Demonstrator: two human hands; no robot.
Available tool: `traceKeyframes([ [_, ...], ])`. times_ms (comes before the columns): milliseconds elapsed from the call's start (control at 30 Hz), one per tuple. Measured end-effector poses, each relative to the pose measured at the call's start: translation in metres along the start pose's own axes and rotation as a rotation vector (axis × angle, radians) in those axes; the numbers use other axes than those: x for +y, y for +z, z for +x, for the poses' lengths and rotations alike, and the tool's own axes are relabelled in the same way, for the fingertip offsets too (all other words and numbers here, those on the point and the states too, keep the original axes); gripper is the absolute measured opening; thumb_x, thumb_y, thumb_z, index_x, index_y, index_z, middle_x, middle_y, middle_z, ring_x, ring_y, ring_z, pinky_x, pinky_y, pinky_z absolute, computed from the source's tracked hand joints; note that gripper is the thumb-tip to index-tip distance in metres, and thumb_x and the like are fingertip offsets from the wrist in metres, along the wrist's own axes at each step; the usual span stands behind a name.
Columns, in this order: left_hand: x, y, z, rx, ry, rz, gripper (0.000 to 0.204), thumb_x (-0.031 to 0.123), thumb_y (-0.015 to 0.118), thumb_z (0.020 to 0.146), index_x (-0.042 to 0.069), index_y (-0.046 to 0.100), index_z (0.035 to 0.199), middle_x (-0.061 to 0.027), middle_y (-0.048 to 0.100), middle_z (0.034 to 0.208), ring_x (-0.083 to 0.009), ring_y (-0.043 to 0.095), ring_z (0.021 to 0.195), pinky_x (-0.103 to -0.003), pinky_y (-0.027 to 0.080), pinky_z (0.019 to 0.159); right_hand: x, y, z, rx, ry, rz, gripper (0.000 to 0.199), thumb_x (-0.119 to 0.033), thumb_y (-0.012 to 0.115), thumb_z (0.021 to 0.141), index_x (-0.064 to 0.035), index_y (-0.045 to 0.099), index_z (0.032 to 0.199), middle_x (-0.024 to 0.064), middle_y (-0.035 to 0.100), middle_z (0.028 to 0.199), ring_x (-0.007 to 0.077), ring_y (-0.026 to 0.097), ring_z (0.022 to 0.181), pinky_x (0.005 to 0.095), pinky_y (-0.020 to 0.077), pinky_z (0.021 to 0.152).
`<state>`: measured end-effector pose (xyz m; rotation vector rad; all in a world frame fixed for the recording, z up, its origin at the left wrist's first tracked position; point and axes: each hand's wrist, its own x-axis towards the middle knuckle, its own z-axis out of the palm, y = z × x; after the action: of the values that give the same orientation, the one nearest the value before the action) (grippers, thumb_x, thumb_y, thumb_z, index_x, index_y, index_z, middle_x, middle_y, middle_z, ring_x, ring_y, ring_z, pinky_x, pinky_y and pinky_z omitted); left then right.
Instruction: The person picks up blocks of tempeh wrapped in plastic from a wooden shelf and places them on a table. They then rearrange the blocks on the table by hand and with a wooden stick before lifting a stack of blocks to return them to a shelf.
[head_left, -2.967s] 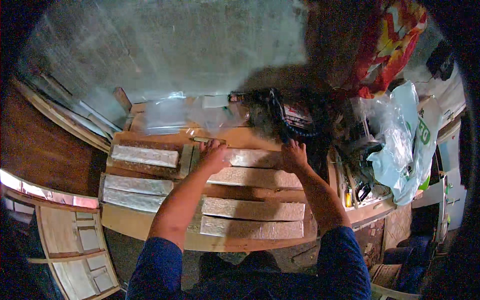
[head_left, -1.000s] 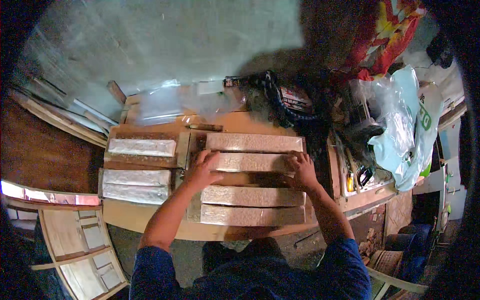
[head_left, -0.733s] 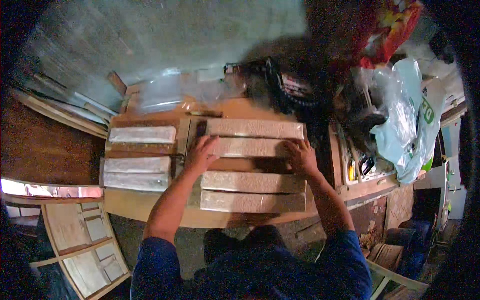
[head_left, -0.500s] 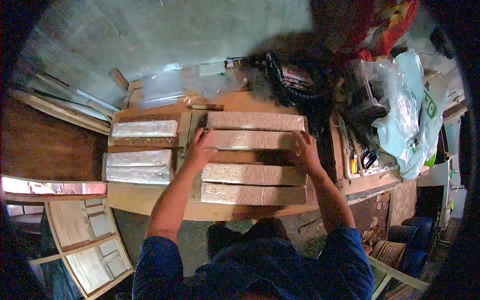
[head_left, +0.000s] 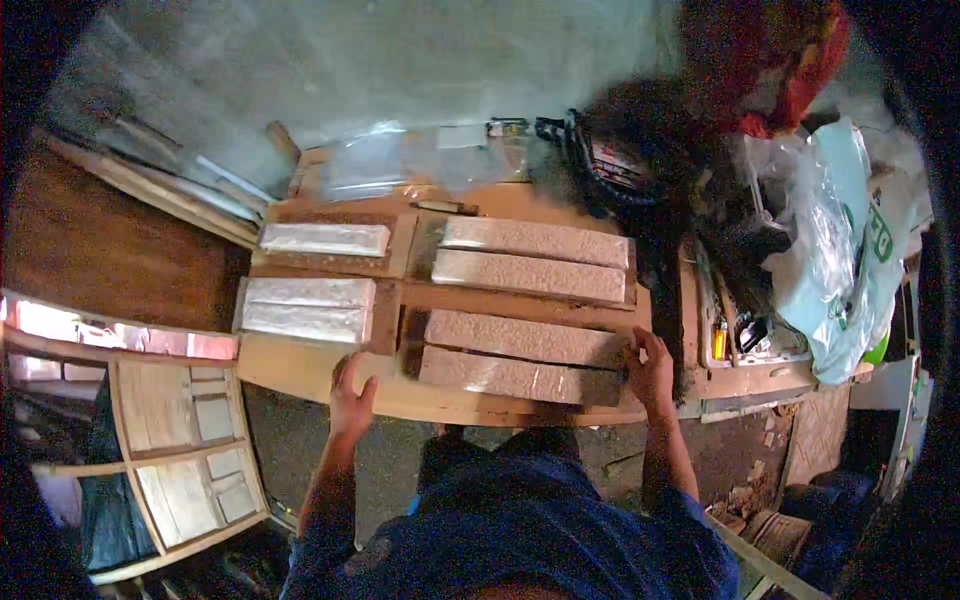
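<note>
Seven shiny, pale slabs lie on the table: four long slabs in two pairs on its right half, three short slabs on its left, one behind a pair. The left hand is at the table's front edge, thumb and fingers apart; the right hand is by its front right corner, fingers bent, whether gripping I cannot tell. One stick and clear plastic occupy its back, a pale-blue bag beyond its right side

Light-brown table, flat boards bearing long pale wrapped bars, clear plastic sheets
</note>
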<state>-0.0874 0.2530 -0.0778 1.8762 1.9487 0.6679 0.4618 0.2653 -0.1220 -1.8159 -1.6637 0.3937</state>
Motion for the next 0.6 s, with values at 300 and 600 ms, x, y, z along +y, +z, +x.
traceKeyframes([
  [300, -0.063, -0.049, -0.044, 0.071, -0.155, 0.067, 0.061, 0.022, 0.069, 0.086, 0.009, 0.045, 0.141, -0.0277, 0.042, 0.142, -0.0437, 0.043, 0.130, -0.049, 0.038, 0.107, -0.126, 0.041, 0.032, 0.085, -0.166, -0.207, 0.033, -0.014, 0.072, 0.084, -0.0042, 0.062, 0.114, 0.0195, 0.061, 0.117, 0.0396, 0.057, 0.109, 0.0454, 0.0470, 0.093],
  [600, -0.171, -0.088, 0.006, 0.106, -0.088, 0.090, 0.084, 0.042, 0.075, 0.079, 0.017, 0.035, 0.149, -0.0188, 0.029, 0.154, -0.0440, 0.026, 0.141, -0.060, 0.026, 0.111, -0.313, 0.189, 0.013, -0.405, -0.578, -0.033, 0.068, -0.031, 0.076, 0.079, -0.0024, 0.048, 0.135, 0.0220, 0.048, 0.134, 0.0410, 0.047, 0.124, 0.0474, 0.0411, 0.105],
])
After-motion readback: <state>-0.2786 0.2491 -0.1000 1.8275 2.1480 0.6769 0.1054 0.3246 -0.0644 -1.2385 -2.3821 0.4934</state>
